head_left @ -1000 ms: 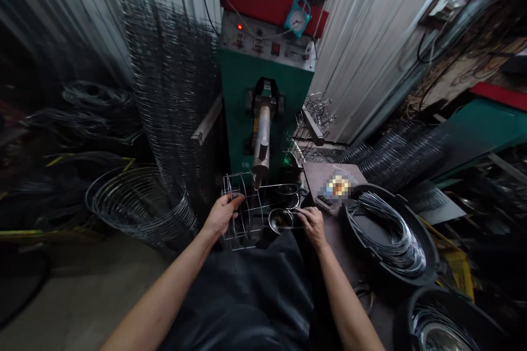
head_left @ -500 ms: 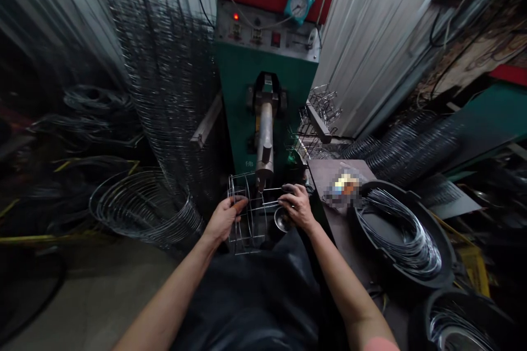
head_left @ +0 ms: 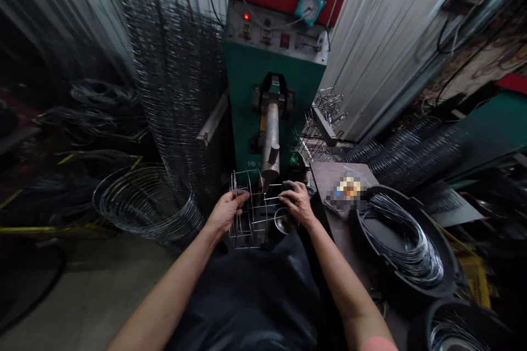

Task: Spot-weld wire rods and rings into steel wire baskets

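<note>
Below the metal arm (head_left: 270, 140) of a green machine (head_left: 242, 71), a wire frame (head_left: 249, 225) of thin rods and curved wires meets the tip at its right part. My left hand (head_left: 225, 211) is closed on the frame's left side, thumb and fingers pinched on the wires. On the right, my right hand (head_left: 298, 203) pinches the ends of the rods that stick out from the frame. A round metal bowl (head_left: 284, 220) shows just under my right hand.
Tall stacked wire rings (head_left: 177, 77) stand at the left, above a wire coil (head_left: 144, 203). At the right, a small table (head_left: 349, 236) holds a plastic bag and a black tub (head_left: 450, 263) of bent wires. A blue clock (head_left: 309, 5) hangs on the machine.
The whole view has shifted slightly, so the machine appears further right. The wire frame sits a little differently under the tip, with more of its curved wire visible. Both hands keep their grip.
</note>
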A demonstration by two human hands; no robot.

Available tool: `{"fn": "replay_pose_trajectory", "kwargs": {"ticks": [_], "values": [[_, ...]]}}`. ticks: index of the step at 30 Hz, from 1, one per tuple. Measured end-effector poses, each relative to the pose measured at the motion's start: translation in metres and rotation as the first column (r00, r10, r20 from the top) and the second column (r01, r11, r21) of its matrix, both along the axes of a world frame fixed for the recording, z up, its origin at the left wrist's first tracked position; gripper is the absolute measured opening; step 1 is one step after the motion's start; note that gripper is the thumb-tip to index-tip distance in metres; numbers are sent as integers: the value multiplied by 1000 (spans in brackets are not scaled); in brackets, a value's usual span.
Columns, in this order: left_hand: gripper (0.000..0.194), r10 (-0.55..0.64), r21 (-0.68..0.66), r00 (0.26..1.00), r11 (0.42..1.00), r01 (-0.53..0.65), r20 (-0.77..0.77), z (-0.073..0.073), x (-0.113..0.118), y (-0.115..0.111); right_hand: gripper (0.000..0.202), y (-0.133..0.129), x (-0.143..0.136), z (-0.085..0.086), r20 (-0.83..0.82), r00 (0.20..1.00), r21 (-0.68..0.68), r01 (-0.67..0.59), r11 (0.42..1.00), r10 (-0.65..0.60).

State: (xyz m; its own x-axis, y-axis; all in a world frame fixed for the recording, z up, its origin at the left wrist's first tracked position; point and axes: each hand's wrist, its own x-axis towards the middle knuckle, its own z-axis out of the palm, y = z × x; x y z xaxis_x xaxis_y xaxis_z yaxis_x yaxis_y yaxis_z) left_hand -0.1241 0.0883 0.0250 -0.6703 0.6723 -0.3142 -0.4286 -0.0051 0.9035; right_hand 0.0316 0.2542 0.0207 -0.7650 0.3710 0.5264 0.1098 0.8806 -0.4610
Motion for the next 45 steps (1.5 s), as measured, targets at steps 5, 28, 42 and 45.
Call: {"fn": "replay_pose_trajectory", "kwargs": {"ticks": [5, 28, 42, 45], "values": [[43, -10, 16, 1000, 1000, 9, 24, 0, -5, 8, 12, 6, -5, 1, 13, 1000, -9, 9, 1000, -9], [34, -71, 13, 997, 997, 70, 37, 4, -18, 18, 13, 10, -10, 12, 40, 999, -42, 20, 999, -18], [40, -117, -113, 993, 987, 113, -33, 11, -13, 10, 6, 14, -13, 1, 51, 998, -86, -22, 996, 26], [42, -111, -160, 987, 983, 93, -113, 12, -2, 0, 4, 4, -9, -1, 56, 998, -100, -33, 994, 39]]}}
